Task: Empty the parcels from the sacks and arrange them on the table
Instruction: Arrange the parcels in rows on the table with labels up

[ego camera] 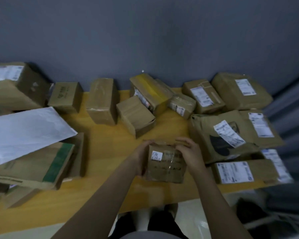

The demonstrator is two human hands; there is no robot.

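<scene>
A small taped cardboard parcel (pixel 164 167) with a white label sits near the front of the yellow table (pixel 104 152). My left hand (pixel 141 156) grips its left side, fingers curled over the top corner. My right hand (pixel 191 153) holds its right top edge, fingers curled over the far side. Several other brown parcels lie around it on the table. No sack is in view.
Boxes line the back edge against the grey wall (pixel 145 40). A white envelope (pixel 24 131) lies on a green-taped box (pixel 41 168) at the left. Labelled bags and boxes (pixel 231 137) crowd the right. Bare tabletop shows left of the held parcel.
</scene>
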